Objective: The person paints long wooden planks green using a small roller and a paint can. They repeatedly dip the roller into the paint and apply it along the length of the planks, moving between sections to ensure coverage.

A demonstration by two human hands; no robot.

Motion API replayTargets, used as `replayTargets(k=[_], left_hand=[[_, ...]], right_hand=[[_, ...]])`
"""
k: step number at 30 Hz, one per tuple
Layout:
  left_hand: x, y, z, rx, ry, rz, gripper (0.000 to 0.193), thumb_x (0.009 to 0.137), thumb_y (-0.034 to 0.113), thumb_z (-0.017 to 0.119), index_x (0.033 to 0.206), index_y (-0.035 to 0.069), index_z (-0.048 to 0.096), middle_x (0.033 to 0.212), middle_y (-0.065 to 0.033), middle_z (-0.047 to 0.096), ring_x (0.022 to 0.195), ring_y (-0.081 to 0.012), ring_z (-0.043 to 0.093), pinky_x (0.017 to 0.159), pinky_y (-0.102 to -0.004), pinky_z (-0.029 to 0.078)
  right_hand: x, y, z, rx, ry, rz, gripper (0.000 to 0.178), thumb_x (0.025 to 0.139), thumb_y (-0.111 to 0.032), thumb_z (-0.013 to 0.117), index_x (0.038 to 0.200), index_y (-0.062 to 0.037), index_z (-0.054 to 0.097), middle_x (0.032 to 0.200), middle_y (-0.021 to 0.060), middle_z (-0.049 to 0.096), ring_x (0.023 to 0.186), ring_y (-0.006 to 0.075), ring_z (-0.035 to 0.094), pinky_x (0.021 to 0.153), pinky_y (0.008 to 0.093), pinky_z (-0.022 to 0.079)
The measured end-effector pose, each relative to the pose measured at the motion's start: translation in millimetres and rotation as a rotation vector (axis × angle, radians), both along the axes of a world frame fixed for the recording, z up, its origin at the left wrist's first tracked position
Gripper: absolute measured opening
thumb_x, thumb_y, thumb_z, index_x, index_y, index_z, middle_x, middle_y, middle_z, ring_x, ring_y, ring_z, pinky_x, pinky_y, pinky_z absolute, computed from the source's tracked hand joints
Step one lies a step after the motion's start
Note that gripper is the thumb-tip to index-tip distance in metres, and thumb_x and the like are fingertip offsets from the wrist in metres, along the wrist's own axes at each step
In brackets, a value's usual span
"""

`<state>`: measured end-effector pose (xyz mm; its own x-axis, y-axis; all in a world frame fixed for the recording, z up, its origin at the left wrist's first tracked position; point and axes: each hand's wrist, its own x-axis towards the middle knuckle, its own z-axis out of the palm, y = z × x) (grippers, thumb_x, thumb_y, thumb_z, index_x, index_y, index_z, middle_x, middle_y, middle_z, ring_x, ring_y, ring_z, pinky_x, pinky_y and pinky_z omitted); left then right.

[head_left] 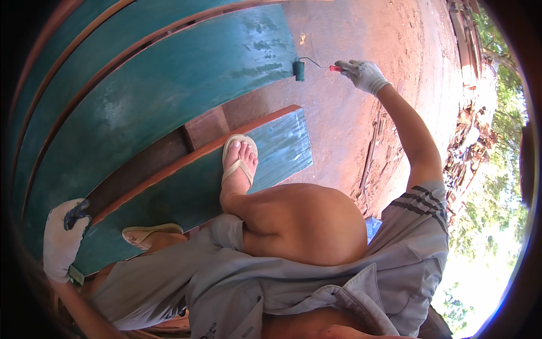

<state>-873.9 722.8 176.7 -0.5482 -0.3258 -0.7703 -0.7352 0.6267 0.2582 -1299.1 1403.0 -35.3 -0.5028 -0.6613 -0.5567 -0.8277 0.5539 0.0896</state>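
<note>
My right hand (361, 75), in a whitish work glove, is closed around the red handle of a paint roller (300, 71). The roller's dark green sleeve is at the right end of a wide teal board (164, 85), whose paint is patchy there. At the lower left, my left hand (63, 240) wears a similar glove with dark-stained fingertips. Its fingers are curled by the end of a narrower teal board (271, 147); what they hold is hidden. A small green piece (75, 275) shows below that hand.
My sandalled feet (240, 161) are on the narrower board, which has a reddish-brown edge. More teal boards (68, 34) lie at the upper left with gaps between. Reddish ground (344, 130) stretches to the right, with sticks and debris (466, 141) beyond.
</note>
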Motion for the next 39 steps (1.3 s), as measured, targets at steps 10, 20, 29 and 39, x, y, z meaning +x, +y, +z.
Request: replayTargets(k=[10, 20, 29, 39], left_hand=[[-6, -8, -8, 0.048, -0.024, -0.060, 0.037, 0.091, 0.003, 0.074, 0.128, 0.004, 0.073, 0.121, -0.0138, 0.070, 0.106, -0.0253, 0.069, 0.095, -0.0372, 0.055], [-6, 3, 3, -0.059, -0.001, -0.227, 0.038, 0.085, 0.018, 0.081, 0.120, 0.004, 0.076, 0.107, -0.0158, 0.077, 0.102, -0.0355, 0.072, 0.093, -0.0435, 0.056], [12, 58, 38, -0.200, 0.242, -0.448, 0.041, 0.081, 0.026, 0.085, 0.119, 0.010, 0.078, 0.107, -0.0123, 0.076, 0.107, -0.0353, 0.070, 0.100, -0.0443, 0.056], [49, 82, 85, -0.138, 0.123, -0.239, 0.046, 0.078, 0.022, 0.087, 0.122, 0.011, 0.076, 0.113, -0.0130, 0.075, 0.111, -0.0380, 0.069, 0.107, -0.0466, 0.053]], right_hand=[[60, -55, -8, -0.296, -0.117, -0.130, 0.032, 0.108, -0.034, 0.060, 0.138, -0.0240, 0.066, 0.106, 0.0089, 0.077, 0.090, 0.0348, 0.075, 0.074, 0.0471, 0.060], [63, 27, -3, -0.403, 0.012, -0.445, 0.028, 0.106, -0.027, 0.064, 0.132, -0.0197, 0.070, 0.109, 0.0130, 0.076, 0.099, 0.0376, 0.073, 0.080, 0.0482, 0.059], [80, -318, -30, -0.728, -0.224, -0.031, 0.025, 0.108, -0.031, 0.059, 0.124, -0.0158, 0.070, 0.099, 0.0133, 0.075, 0.090, 0.0380, 0.073, 0.076, 0.0514, 0.056], [91, -517, -16, -0.388, -0.301, 0.252, 0.040, 0.110, -0.042, 0.055, 0.135, -0.0159, 0.072, 0.109, 0.0124, 0.079, 0.101, 0.0295, 0.077, 0.085, 0.0423, 0.058]])
